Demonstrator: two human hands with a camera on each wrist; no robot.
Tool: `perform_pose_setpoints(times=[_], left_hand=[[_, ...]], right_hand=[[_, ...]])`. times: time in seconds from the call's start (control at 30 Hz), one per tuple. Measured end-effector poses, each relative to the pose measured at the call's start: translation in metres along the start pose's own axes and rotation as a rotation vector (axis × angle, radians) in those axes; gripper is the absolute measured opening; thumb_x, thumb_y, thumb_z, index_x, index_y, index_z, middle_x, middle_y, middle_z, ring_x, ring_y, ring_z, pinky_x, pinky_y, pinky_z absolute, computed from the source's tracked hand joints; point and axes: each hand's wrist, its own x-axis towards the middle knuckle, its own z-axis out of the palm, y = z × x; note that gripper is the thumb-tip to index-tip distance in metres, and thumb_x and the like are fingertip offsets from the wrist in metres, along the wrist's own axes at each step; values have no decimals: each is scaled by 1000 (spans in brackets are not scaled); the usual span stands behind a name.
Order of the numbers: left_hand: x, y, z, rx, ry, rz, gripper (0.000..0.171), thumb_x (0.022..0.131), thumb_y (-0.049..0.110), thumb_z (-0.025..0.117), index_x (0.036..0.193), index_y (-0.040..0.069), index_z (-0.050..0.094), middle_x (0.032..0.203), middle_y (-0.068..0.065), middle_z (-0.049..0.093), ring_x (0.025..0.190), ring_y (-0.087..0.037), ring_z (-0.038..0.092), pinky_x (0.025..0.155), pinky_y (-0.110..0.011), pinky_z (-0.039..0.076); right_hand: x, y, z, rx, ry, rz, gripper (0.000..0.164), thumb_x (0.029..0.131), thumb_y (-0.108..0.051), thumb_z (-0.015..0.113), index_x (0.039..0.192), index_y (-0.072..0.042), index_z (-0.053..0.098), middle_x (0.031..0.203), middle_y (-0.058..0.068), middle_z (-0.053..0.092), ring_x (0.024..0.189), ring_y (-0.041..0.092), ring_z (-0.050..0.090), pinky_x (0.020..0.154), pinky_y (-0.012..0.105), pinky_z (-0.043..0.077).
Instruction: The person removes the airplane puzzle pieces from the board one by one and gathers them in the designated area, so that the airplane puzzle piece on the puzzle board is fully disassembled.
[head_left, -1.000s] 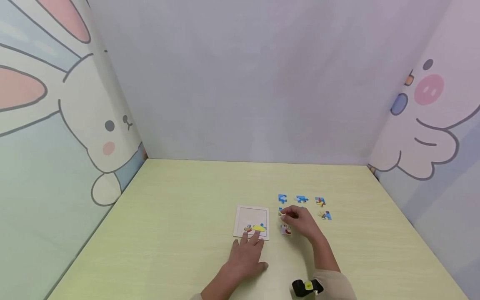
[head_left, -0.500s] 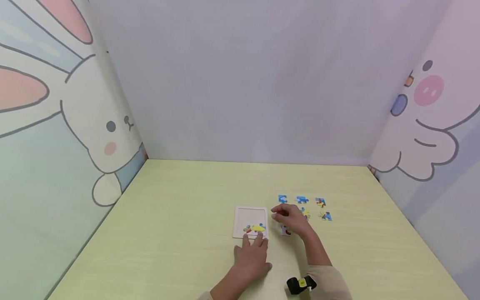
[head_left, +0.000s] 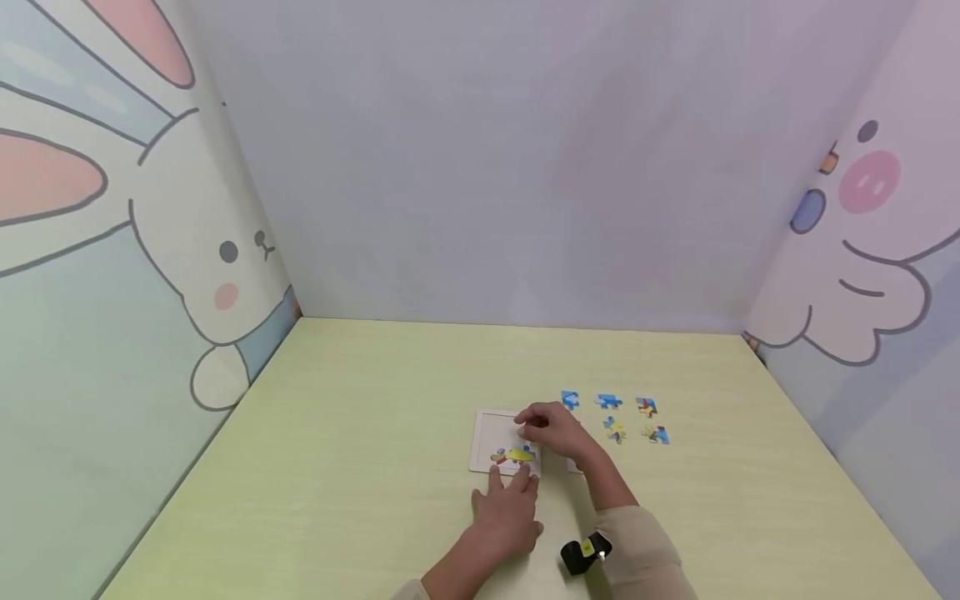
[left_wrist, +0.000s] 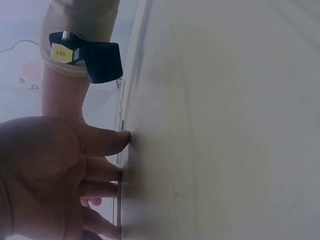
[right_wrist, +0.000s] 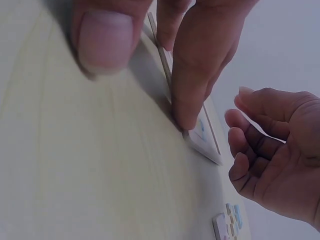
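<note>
A small pale puzzle tray [head_left: 486, 432] lies flat on the table, with a few joined pieces [head_left: 519, 454] bearing a yellow and blue picture along its near side. My left hand [head_left: 507, 515] rests its spread, straight fingers on the tray's near edge; the right wrist view shows those fingertips [right_wrist: 189, 117] pressing there. Over the tray's right side is my right hand [head_left: 557, 428], thumb and forefinger brought together in a pinch, the puzzle piece between them largely hidden by the fingers. In the right wrist view this right hand [right_wrist: 285, 150] has its other fingers curled.
Right of the tray, several loose puzzle pieces [head_left: 609, 402] lie in rough rows on the table [head_left: 360, 467]. One more piece [head_left: 574, 467] peeks out under my right forearm. A black camera [head_left: 585, 553] is strapped at my right wrist. Printed walls enclose the table.
My right hand has moved left from the loose pieces to over the tray, uncovering a yellow and blue piece in the middle row. My left hand stays at the tray's near edge.
</note>
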Motion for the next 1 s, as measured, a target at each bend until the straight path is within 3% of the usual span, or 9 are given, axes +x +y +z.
perform_pose_setpoints(times=[0.3, 0.47, 0.73, 1.0], left_hand=[[-2, -2, 2, 76, -1, 9, 59, 84, 49, 61, 135, 20, 51, 142, 6, 39, 126, -38, 35, 81, -57, 41], [-7, -1, -2, 96, 23, -7, 60, 85, 54, 56, 135, 20, 51, 142, 7, 39, 126, -39, 36, 86, -57, 38], [-6, 1, 0, 96, 17, -36, 63, 84, 56, 56, 136, 21, 50, 144, 8, 37, 125, -43, 34, 79, -57, 41], [-4, 2, 5, 113, 7, -32, 70, 81, 59, 58, 138, 20, 47, 146, 5, 34, 125, -45, 33, 75, -56, 44]], right_hand=[[18, 5, 8, -30, -208, -120, 15, 86, -4, 65, 100, -2, 69, 81, -2, 61, 71, 15, 52, 63, 29, 45], [25, 1, 12, -97, -314, -138, 16, 81, -1, 68, 96, -5, 71, 77, -5, 61, 69, 12, 52, 62, 29, 45], [31, -4, 11, -173, -396, -157, 14, 77, 0, 70, 89, -8, 74, 71, -9, 60, 62, 7, 50, 56, 24, 44], [35, -4, 13, -175, -432, -105, 15, 76, 3, 69, 84, -9, 74, 69, -7, 61, 60, 8, 50, 54, 24, 43]])
